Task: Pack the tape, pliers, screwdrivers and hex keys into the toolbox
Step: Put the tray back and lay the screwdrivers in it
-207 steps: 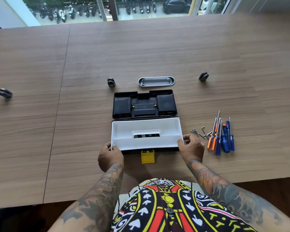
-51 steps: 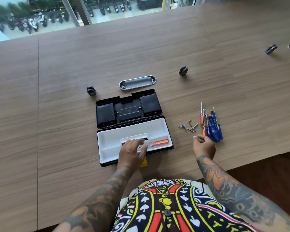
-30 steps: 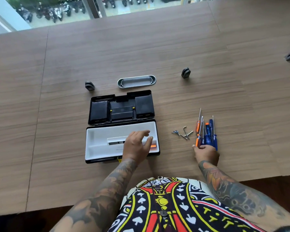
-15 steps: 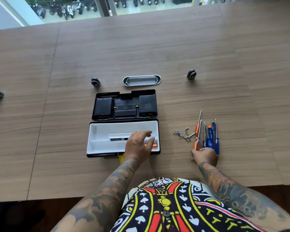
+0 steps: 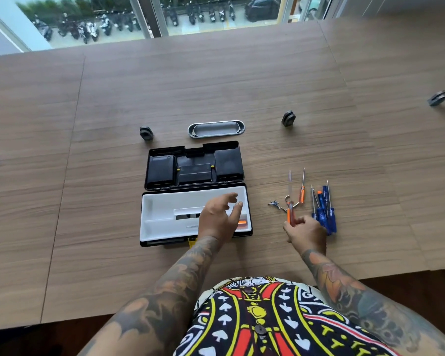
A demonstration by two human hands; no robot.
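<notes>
my right hand (image 5: 306, 232) tight around an orange-handled metal screwdriver (image 5: 289, 214), my left hand (image 5: 217, 218) loose-fingered over the white-trayed black toolbox (image 5: 159, 227)

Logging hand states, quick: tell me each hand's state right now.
Left hand: open, over the toolbox tray, holding nothing.
Right hand: grips an orange screwdriver.

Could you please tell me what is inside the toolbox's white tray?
One orange-handled screwdriver lies in the white tray by its near wall, mostly hidden by the left hand; anything else beneath it is covered.
</notes>
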